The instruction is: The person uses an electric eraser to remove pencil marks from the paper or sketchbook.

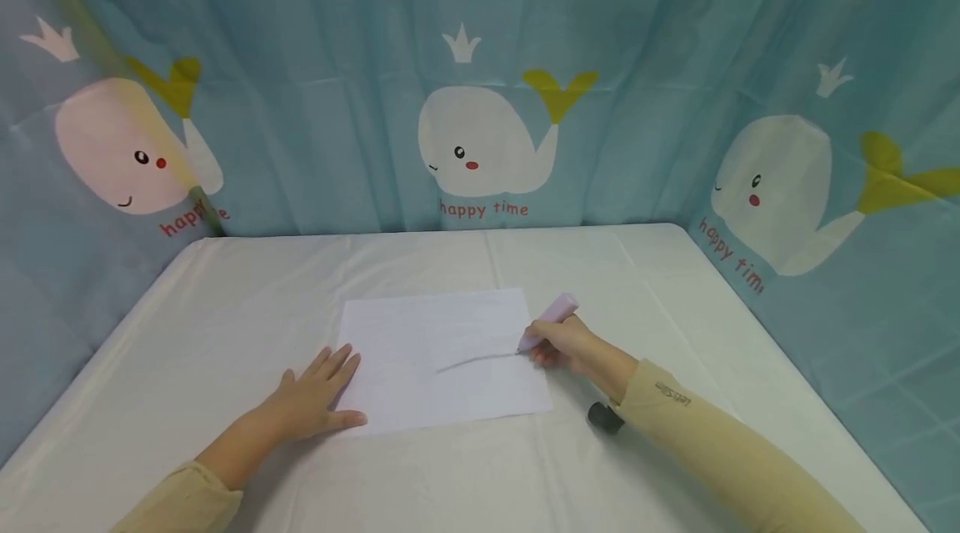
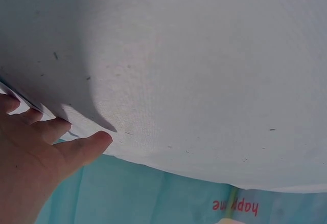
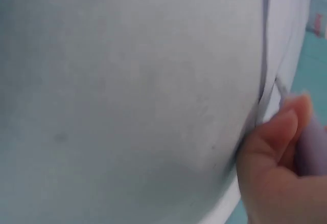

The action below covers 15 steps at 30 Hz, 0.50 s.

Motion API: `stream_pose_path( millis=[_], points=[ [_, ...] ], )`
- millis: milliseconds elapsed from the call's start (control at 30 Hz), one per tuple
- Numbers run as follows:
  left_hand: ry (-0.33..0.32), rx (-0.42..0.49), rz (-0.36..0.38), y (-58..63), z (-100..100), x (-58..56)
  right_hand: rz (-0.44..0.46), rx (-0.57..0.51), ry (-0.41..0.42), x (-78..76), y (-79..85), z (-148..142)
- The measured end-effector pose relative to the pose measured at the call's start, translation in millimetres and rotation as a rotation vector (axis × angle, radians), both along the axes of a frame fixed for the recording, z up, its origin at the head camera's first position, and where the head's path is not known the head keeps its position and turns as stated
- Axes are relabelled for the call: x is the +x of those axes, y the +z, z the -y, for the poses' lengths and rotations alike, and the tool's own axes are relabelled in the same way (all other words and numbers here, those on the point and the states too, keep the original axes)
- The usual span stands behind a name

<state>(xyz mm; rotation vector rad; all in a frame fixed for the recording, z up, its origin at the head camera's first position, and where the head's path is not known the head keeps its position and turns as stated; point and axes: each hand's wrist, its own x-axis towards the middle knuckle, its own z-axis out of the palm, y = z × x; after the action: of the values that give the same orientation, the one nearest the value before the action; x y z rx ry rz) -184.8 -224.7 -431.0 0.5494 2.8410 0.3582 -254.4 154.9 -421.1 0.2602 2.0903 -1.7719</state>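
Observation:
A white sheet of paper [image 1: 420, 324] lies on the table, with one thin, slightly curved grey line [image 1: 474, 360] across its right half. My left hand [image 1: 311, 397] rests with spread fingers on the sheet's left edge; the left wrist view shows its thumb and fingertips [image 2: 103, 138] at the paper's border. Near the right edge, my right hand [image 1: 564, 343] pinches a thick pale purple marker [image 1: 559, 309], tilted, its tip at the line's right end. In the right wrist view, thumb and finger close round the marker's body [image 3: 312, 150]. A short black cylinder [image 1: 604, 418], like a cap, lies beside the right forearm.
A white cloth [image 1: 247, 299] covers the table. Behind it and along both sides hangs a blue curtain [image 1: 330, 141] printed with whales and the words "happy time". Small dark specks mark the cloth in the left wrist view.

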Motion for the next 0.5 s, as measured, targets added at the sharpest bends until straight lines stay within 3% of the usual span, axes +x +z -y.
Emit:
stream_pose_path(
  millis=[500],
  points=[
    [-0.012,-0.022,-0.025,-1.8,-0.1,-1.4,-0.002,0.01,0.015,-2.3,-0.8,0.5]
  ],
)
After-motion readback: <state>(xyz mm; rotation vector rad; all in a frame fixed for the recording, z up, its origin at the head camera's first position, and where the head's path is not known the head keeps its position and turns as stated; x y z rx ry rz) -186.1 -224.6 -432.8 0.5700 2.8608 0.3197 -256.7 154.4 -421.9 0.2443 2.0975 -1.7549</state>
